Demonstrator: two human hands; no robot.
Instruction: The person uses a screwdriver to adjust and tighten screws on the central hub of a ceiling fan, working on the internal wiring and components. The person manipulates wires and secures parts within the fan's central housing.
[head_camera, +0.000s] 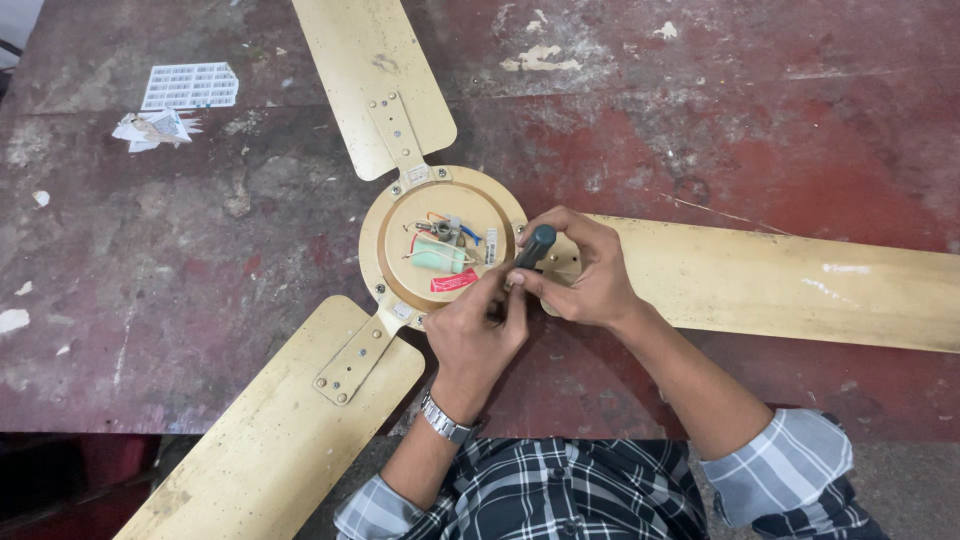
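Screwdriver (533, 246) sits clamped in the right hand (585, 270) at frame centre, its tip pinched by the left hand (478, 325) against the fan hub (440, 245).

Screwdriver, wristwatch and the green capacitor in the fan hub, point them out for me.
screwdriver (535, 245), head view, on its dark handle.
wristwatch (445, 420), head view, on its metal band.
green capacitor (438, 256), head view, middle of its body.

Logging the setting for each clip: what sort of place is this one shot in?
Probably a repair workshop. A worn, scuffed red worktable carries a cream ceiling fan lying with its motor wiring exposed, and the right hand holds a dark-handled screwdriver at the hub, the left hand beside it.
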